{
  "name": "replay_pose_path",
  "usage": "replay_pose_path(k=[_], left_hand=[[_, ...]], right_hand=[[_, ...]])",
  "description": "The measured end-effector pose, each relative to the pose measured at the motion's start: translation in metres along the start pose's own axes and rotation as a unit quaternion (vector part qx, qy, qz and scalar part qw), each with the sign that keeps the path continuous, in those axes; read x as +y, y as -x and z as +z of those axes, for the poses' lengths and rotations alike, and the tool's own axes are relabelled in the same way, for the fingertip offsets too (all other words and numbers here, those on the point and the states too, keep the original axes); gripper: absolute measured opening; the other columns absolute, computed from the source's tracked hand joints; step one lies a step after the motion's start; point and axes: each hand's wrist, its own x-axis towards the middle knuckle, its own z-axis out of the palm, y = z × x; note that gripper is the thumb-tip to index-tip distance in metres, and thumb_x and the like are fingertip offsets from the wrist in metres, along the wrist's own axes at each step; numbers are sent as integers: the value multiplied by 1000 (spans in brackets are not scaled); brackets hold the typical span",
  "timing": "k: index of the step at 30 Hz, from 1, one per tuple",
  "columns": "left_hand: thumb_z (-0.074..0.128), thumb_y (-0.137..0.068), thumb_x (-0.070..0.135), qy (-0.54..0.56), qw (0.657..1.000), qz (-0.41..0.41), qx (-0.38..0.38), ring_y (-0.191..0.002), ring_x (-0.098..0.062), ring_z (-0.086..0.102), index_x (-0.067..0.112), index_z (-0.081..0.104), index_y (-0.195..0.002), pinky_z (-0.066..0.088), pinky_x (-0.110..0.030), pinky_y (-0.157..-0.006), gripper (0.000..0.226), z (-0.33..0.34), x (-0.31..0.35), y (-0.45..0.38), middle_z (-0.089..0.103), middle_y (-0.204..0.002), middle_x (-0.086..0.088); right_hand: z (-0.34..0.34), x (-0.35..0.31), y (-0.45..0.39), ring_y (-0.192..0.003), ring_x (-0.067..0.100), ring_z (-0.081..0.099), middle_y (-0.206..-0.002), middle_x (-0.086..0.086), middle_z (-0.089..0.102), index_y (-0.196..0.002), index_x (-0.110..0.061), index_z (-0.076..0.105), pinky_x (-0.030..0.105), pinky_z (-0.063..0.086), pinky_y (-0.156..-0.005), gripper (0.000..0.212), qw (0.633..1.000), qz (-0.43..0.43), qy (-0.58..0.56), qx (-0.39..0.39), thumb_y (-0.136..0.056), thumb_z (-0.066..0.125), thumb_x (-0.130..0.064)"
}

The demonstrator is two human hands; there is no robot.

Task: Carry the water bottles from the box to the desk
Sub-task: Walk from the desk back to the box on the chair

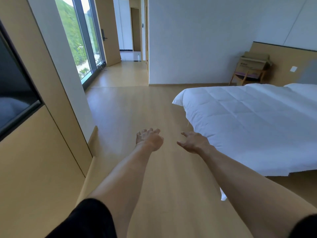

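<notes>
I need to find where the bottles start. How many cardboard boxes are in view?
1. The cardboard box sits on a wooden chair against the far wall, beyond the bed. Its contents are not visible, and other boxes may be out of view.

Two hands reach out at lower centre — the left hand (148,139) and the right hand (193,142), both empty. One cardboard box (253,63) sits on one wooden chair (247,76), upper right — one bed (253,124) lies at right.
</notes>
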Motion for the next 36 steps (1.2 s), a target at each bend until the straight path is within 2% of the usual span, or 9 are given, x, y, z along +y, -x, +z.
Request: replay_pose_path(k=[15,24,36], left_hand=[[36,-103,39,-32,999,13,-8,-144,-28,34,30,40,-152,23,-46,-120,50,-25,2,-258,41,-156,-4],[36,-103,36,-43,999,-12,2,-145,-28,33,29,41,-151,20,-48,-121,49,-71,30,-432,41,-156,-4],[36,-104,43,-32,999,-11,7,-146,-28,33,28,41,-151,20,-48,-122,50,-89,27,-597,41,-156,-5]], right_hand=[[-24,-2,-262,-147,23,33,-159,3,38,-156,-30,32,43,32,-116,65,1000,-3,-13,-20,-98,43,-60],[-79,23,-451,-143,22,39,-159,-3,39,-155,-33,33,40,35,-112,65,999,-23,-19,-25,-97,41,-61],[-102,17,-613,-144,23,39,-158,-1,39,-155,-32,33,41,34,-112,65,999,-26,-2,-32,-97,41,-61]])
